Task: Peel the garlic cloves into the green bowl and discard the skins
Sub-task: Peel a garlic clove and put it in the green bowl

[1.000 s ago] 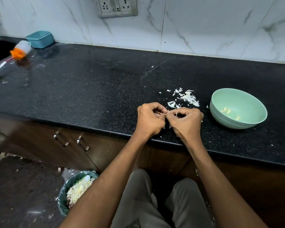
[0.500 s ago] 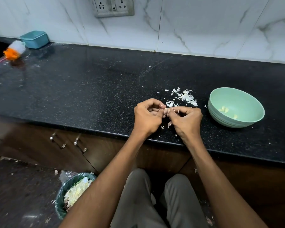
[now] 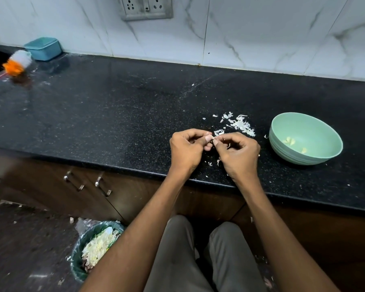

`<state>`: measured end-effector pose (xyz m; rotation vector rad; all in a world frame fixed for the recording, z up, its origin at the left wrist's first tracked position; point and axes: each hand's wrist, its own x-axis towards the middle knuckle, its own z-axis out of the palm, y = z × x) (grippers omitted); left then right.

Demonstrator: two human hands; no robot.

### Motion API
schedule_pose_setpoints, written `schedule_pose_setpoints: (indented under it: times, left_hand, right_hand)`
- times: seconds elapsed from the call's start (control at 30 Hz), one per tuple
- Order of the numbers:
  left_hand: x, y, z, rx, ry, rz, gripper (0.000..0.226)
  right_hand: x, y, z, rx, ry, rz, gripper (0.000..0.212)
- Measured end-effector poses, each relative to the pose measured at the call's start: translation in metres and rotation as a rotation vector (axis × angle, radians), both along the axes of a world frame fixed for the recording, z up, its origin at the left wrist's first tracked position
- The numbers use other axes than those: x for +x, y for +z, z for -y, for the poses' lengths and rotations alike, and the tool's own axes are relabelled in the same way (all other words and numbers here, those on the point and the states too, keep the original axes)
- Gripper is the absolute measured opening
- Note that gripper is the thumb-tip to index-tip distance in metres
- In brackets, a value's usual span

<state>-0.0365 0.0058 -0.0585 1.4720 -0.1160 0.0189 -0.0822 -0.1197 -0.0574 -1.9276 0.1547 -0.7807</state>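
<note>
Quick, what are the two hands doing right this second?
Left hand: fingers curled, pinching a garlic clove.
Right hand: fingers curled, pinching at the same clove.

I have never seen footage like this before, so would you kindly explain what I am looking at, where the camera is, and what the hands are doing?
There is no machine here: a person wears one wide-angle camera on the head, looking down at their own hands. The left hand and right hand meet over a black countertop, pinching something small between the fingertips, presumably a garlic clove; it is mostly hidden. Loose garlic skins lie just beyond them. To the right stands a green bowl holding a few peeled cloves. On the floor, a bin holds discarded skins.
</note>
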Motion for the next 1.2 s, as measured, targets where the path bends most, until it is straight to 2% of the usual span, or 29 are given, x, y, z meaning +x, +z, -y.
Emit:
schedule_pose_setpoints:
  times: [0.3,0.5,0.7,0.9,1.2]
  left_hand:
    - [-0.0034,0.0043,-0.0013,0.064,-0.039,0.014,0.013]
    - [-0.0011,0.0014,-0.0023,0.116,-0.034,0.026,0.013]
    - [-0.0028,0.0031,-0.0018,0.138,-0.064,0.005,0.014]
    - [-0.0066,0.0039,-0.0013,0.124,0.015,0.053,0.011]
    - [-0.0073,-0.0007,-0.0007,0.244,0.037,0.169,0.009]
  right_hand:
    - [-0.0015,0.0009,-0.0054,-0.228,-0.079,0.054,0.01]
    - [-0.0033,0.0023,-0.0071,-0.269,-0.055,0.055,0.006]
    - [-0.0028,0.0021,-0.0054,-0.227,-0.06,0.022,0.008]
    - [-0.0007,-0.0016,-0.0021,-0.105,-0.004,-0.004,0.01]
    - [-0.0012,-0.0015,0.0017,-0.038,0.042,-0.032,0.011]
